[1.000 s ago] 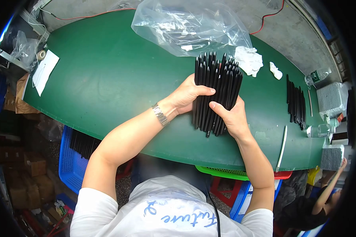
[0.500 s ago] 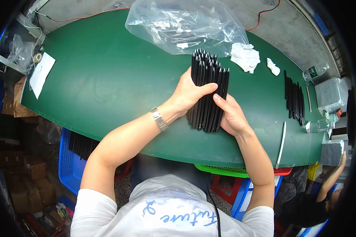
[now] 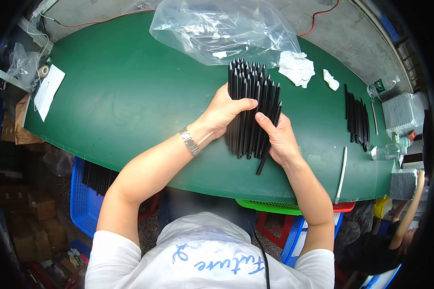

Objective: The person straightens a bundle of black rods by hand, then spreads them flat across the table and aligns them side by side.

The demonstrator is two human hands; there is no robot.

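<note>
A thick bundle of black pencil-like sticks (image 3: 248,91), pointed ends up, is held between both hands above the green table (image 3: 130,86). My left hand (image 3: 224,111) wraps round its left side, thumb across the front. Around the right side closes my right hand (image 3: 280,137), its thumb on the sticks. One stick at the right slants, its lower end below the others. Most of the fingers are hidden behind the bundle. Beyond it lie a clear plastic bag (image 3: 222,29) and crumpled white paper (image 3: 297,69).
More black sticks (image 3: 357,118) lie at the table's right, near bottles (image 3: 386,152) and a thin white strip (image 3: 341,174). A blue basket (image 3: 84,207) with black sticks is below left. Another person's arm (image 3: 412,207) reaches in at the lower right.
The bundle has shifted left and its sticks have drawn closer together since the first frame. One stick at the right now slants out. Both hands have moved slightly left with it.
</note>
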